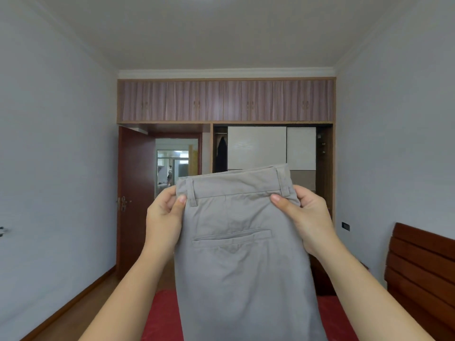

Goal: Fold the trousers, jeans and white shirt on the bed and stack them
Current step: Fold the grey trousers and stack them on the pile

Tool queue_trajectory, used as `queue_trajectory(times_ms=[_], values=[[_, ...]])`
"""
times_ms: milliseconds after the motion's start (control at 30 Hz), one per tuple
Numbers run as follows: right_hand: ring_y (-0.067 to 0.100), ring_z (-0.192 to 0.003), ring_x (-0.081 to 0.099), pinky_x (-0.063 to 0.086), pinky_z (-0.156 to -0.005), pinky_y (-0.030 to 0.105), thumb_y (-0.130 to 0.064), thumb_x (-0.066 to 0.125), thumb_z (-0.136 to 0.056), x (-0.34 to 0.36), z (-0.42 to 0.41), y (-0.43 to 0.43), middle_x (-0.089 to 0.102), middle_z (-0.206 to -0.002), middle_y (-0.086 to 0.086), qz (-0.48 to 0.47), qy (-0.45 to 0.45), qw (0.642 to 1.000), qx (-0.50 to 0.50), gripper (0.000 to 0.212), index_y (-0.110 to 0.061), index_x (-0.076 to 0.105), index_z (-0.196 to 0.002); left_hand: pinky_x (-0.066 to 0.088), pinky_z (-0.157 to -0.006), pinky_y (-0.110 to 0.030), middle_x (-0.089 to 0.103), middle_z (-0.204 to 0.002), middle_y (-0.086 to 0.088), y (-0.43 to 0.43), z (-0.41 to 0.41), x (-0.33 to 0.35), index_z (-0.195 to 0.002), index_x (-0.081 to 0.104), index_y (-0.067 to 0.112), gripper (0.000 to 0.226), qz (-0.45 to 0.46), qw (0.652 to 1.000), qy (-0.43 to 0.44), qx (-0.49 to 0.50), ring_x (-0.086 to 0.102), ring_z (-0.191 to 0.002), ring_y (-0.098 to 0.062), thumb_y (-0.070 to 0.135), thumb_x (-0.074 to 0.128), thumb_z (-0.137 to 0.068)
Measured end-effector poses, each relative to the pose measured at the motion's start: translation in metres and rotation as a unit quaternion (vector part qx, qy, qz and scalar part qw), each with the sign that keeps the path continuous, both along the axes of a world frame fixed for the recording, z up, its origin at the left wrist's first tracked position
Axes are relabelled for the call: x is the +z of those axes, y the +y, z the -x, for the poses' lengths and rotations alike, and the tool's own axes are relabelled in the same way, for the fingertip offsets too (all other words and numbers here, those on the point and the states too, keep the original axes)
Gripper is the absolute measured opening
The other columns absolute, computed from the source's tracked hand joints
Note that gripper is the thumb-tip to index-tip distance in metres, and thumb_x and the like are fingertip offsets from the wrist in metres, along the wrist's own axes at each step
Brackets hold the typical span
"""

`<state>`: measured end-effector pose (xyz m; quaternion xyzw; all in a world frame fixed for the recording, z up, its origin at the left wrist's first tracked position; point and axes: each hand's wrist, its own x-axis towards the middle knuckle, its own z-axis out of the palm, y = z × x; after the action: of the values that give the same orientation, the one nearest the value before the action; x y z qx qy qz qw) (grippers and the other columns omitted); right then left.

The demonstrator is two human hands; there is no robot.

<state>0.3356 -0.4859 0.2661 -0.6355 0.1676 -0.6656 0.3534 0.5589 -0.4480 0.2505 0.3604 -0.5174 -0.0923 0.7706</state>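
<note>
Grey-beige trousers [243, 262] hang upright in front of me, folded lengthwise, back pocket facing me and waistband on top. My left hand [163, 217] pinches the left end of the waistband near a belt loop. My right hand [304, 215] grips the right end of the waistband. The legs drop out of the bottom of the frame over the red bed cover [162, 316]. Jeans and white shirt are not in view.
A dark wooden headboard [421, 269] stands at the right. Ahead is a wardrobe [270, 148] with upper cabinets, and an open red-brown door [135, 198] to its left. Wooden floor [81, 308] runs along the left wall.
</note>
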Motion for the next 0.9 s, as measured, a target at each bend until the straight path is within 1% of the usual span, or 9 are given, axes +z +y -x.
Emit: queue_trajectory(times_ms=[67, 167, 267, 367, 467, 600, 700, 767, 900], values=[[0.009, -0.076, 0.067, 0.054, -0.069, 0.021, -0.001, 0.066, -0.079, -0.007, 0.003, 0.039, 0.074, -0.079, -0.003, -0.001, -0.006, 1.0, -0.015, 0.018, -0.019, 0.071, -0.079, 0.048, -0.074, -0.021, 0.071, -0.09, 0.011, 0.03, 0.003, -0.008, -0.091, 0.064, 0.029, 0.028, 0.0, 0.999, 0.012, -0.033, 0.065, -0.086, -0.006, 0.005, 0.048, -0.093], [0.01, -0.078, 0.067, 0.054, -0.07, 0.022, -0.003, 0.066, -0.078, -0.011, 0.008, 0.092, 0.074, -0.081, -0.002, -0.004, -0.007, 0.999, -0.041, 0.016, -0.018, 0.071, -0.079, 0.051, -0.069, -0.016, 0.07, -0.091, 0.008, 0.072, 0.008, -0.013, -0.092, 0.065, 0.026, 0.027, 0.011, 0.997, 0.03, -0.063, 0.065, -0.087, -0.01, 0.005, 0.048, -0.093], [0.012, -0.079, 0.068, 0.055, -0.069, 0.025, -0.008, 0.067, -0.077, -0.008, 0.01, 0.14, 0.074, -0.082, 0.0, -0.009, -0.006, 0.999, -0.054, 0.012, -0.019, 0.072, -0.08, 0.053, -0.071, -0.017, 0.071, -0.091, 0.008, 0.115, 0.009, -0.009, -0.093, 0.065, 0.026, 0.026, 0.029, 0.997, 0.031, -0.066, 0.067, -0.087, -0.008, 0.006, 0.05, -0.092], [0.015, -0.078, 0.068, 0.056, -0.072, 0.03, -0.008, 0.067, -0.078, 0.003, 0.014, 0.179, 0.074, -0.082, 0.003, -0.007, -0.029, 0.998, -0.052, 0.008, -0.014, 0.07, -0.082, 0.053, -0.073, -0.017, 0.07, -0.089, 0.011, 0.152, 0.008, 0.007, -0.094, 0.066, 0.025, 0.026, 0.07, 0.995, 0.001, -0.067, 0.067, -0.084, -0.003, 0.004, 0.051, -0.091], [0.021, -0.082, 0.068, 0.055, -0.076, 0.035, -0.008, 0.066, -0.079, 0.014, 0.014, 0.198, 0.072, -0.09, 0.01, -0.015, -0.055, 0.998, -0.035, 0.009, -0.009, 0.069, -0.087, 0.053, -0.073, -0.017, 0.07, -0.089, 0.014, 0.172, 0.005, 0.025, -0.093, 0.064, 0.03, 0.027, 0.096, 0.993, -0.035, -0.062, 0.066, -0.083, -0.001, 0.006, 0.053, -0.091], [0.022, -0.083, 0.068, 0.057, -0.073, 0.033, -0.009, 0.067, -0.079, 0.0, 0.003, 0.186, 0.073, -0.09, 0.009, -0.061, -0.048, 0.996, -0.038, 0.011, -0.009, 0.069, -0.089, 0.052, -0.075, -0.024, 0.072, -0.086, 0.012, 0.161, -0.004, 0.015, -0.092, 0.065, 0.032, 0.026, 0.066, 0.995, -0.045, -0.057, 0.067, -0.083, -0.006, 0.008, 0.054, -0.09], [0.016, -0.074, 0.068, 0.057, -0.065, 0.026, -0.007, 0.066, -0.079, -0.036, -0.005, 0.157, 0.073, -0.079, 0.003, -0.101, -0.029, 0.994, -0.033, 0.007, -0.012, 0.069, -0.083, 0.052, -0.069, -0.017, 0.072, -0.08, 0.016, 0.135, -0.013, -0.024, -0.093, 0.065, 0.027, 0.024, 0.017, 0.997, -0.032, -0.074, 0.067, -0.078, -0.002, 0.007, 0.053, -0.091], [0.014, -0.072, 0.068, 0.057, -0.062, 0.025, -0.006, 0.066, -0.079, -0.071, -0.012, 0.131, 0.073, -0.078, 0.003, -0.136, -0.016, 0.99, -0.026, 0.007, -0.01, 0.069, -0.084, 0.052, -0.069, -0.017, 0.072, -0.081, 0.015, 0.11, -0.021, -0.061, -0.093, 0.065, 0.026, 0.024, -0.027, 0.996, -0.022, -0.078, 0.067, -0.078, -0.003, 0.007, 0.052, -0.091], [0.016, -0.074, 0.067, 0.054, -0.061, 0.023, -0.003, 0.066, -0.079, -0.152, -0.026, 0.068, 0.073, -0.082, 0.005, -0.212, -0.004, 0.977, -0.025, 0.009, -0.007, 0.069, -0.086, 0.051, -0.082, -0.036, 0.073, -0.092, 0.001, 0.055, -0.039, -0.148, -0.095, 0.066, 0.026, 0.024, -0.123, 0.99, -0.01, -0.068, 0.067, -0.091, -0.018, 0.007, 0.052, -0.092]])
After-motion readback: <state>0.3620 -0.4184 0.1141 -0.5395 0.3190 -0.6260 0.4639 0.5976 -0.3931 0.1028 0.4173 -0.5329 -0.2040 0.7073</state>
